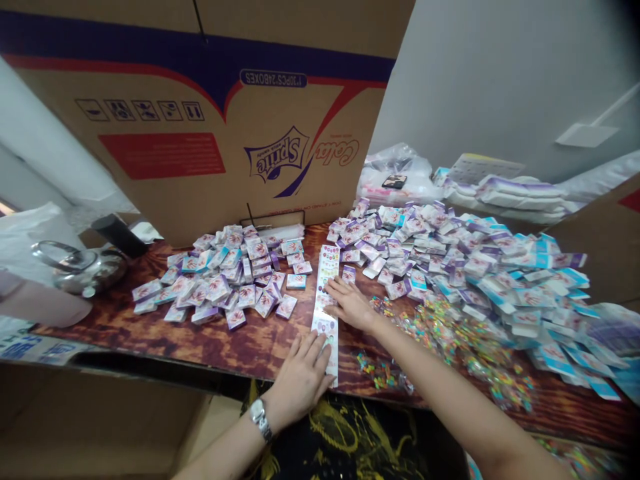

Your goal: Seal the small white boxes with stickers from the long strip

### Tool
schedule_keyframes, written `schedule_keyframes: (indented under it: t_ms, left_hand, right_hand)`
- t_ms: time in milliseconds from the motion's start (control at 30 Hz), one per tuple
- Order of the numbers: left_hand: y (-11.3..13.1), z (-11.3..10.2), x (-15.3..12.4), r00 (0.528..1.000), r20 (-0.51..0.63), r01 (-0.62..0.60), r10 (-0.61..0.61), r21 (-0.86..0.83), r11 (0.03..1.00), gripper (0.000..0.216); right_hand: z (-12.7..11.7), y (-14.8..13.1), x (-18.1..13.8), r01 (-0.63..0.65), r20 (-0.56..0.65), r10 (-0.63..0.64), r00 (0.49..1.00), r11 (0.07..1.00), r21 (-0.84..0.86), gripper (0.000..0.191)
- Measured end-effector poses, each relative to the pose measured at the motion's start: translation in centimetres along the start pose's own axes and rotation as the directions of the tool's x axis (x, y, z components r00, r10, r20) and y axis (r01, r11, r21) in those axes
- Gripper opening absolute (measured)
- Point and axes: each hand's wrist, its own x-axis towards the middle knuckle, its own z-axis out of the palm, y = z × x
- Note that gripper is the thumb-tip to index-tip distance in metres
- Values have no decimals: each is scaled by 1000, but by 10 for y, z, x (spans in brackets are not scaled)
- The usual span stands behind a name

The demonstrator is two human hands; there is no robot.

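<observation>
While both hands rest flat on it, the long printed strip (325, 307) lies lengthwise on the tabletop (220, 340), its near end reaching the front edge. The left hand (301, 377) presses that near end, fingers spread and palm down; no grip is closed on anything. The right hand (350, 305) lies further along the strip, fingers spread over its right edge, likewise pinching nothing. Pinned at two stations, the strip is kept straight and flat.

Left of the left hand sits a pile of small packets (225, 277), apart from the strip, with bare wood between. Right of the right hand a far larger heap of packets (475, 273) crowds close, and colourful small pieces (450, 340), possibly candies in clear wrap, lie just beside the forearm. Beyond both hands a cardboard carton (200, 107) stands as a wall. Open room is confined to the lane around the strip and the front edge.
</observation>
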Motion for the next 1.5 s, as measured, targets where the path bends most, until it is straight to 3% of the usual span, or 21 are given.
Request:
schedule_keyframes:
  t_ms: [200, 367, 500, 567, 633, 700, 733, 800, 867, 967, 1067, 1167, 1267, 1400, 1500]
  left_hand:
    - [0, 5, -1, 999, -48, -8, 7, -21, 1000, 43]
    - [1, 0, 2, 999, -46, 13, -17, -91, 996, 41]
    - [6, -22, 4, 988, -81, 88, -132, -406, 909, 34]
    - [12, -38, 5, 959, -7, 201, -284, -688, 697, 35]
    - [17, -52, 7, 904, 196, 312, -381, -910, 274, 44]
    - [21, -62, 11, 860, 391, 337, -328, -917, -212, 53]
    - [22, -65, 13, 855, 437, 312, -280, -863, -397, 54]
    - [22, -69, 19, 867, 439, 223, -235, -765, -605, 53]
    - [19, -70, 23, 873, 420, 155, -249, -722, -674, 48]
    - [15, -67, 26, 843, 453, 150, -289, -715, -683, 41]
    - [17, -64, 25, 825, 432, 144, -363, -784, -604, 39]
    - [24, -60, 21, 860, 363, 163, -358, -862, -480, 46]
    - [27, -56, 16, 902, 294, 162, -317, -909, -385, 53]
    - [22, -56, 10, 953, 206, 158, -220, -963, -218, 48]
    - [18, -61, 8, 966, 194, 189, -169, -981, -49, 43]
  right_hand:
    - [-2, 0, 3, 5, -63, -5, 998, 1000, 5, 45]
    - [6, -9, 1, -22, -196, 22, 980, 1000, 1, 25]
    - [-6, -19, -3, -10, -296, 11, 955, 1000, 5, 21]
    - [-25, -27, -10, 27, -366, -19, 930, 999, 17, 22]
    - [-50, -38, -23, 115, -455, -92, 886, 993, 22, 23]
    - [-75, -55, -40, 225, -515, -195, 835, 974, -4, 24]
    - [-85, -64, -50, 274, -531, -242, 812, 962, -19, 26]
    - [-100, -85, -70, 402, -491, -364, 791, 915, -32, 31]
    - [-105, -104, -89, 519, -403, -488, 774, 854, -36, 33]
    - [-104, -121, -107, 592, -324, -560, 763, 806, 1, 32]
    - [-102, -120, -108, 532, -346, -471, 812, 840, 106, 34]
    - [-103, -107, -94, 367, -451, -251, 856, 911, 190, 30]
    - [-103, -96, -75, 239, -505, -80, 859, 936, 257, 21]
    - [-97, -91, -61, 188, -505, -39, 862, 950, 248, 21]
    - [-94, -90, -59, 179, -493, -53, 869, 961, 211, 21]
